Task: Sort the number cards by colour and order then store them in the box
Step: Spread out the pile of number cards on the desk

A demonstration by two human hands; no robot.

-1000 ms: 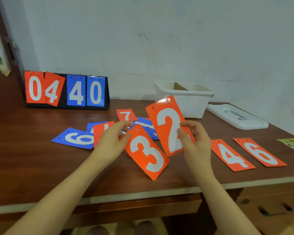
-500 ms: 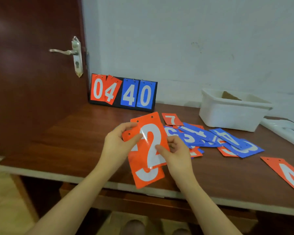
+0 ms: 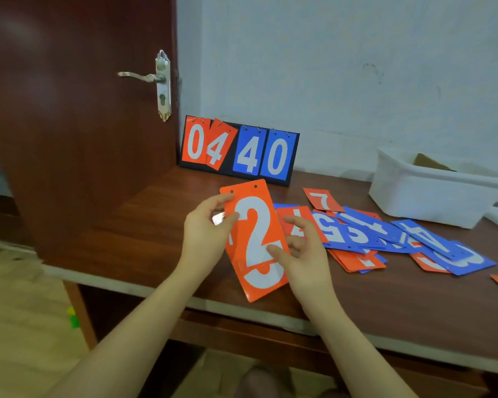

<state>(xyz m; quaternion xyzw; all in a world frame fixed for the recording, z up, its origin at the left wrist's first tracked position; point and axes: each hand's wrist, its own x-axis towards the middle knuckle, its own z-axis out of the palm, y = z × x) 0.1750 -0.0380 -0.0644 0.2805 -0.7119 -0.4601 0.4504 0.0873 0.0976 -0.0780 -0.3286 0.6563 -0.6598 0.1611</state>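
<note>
We log, left to right: a door handle (image 3: pixel 144 77) on the brown door; a scoreboard stand (image 3: pixel 239 150) reading 0440 at the wall. Left hand (image 3: pixel 206 234) pinches the upper left edge of the orange cards (image 3: pixel 255 242), a 2 over a 3, above the table (image 3: pixel 144 234). Right hand (image 3: pixel 302 254) pinches their right edge, thumb on the face. A loose pile of blue and orange cards (image 3: pixel 385 237) lies right of them; the white box (image 3: pixel 431 193) stands behind, open.
</note>
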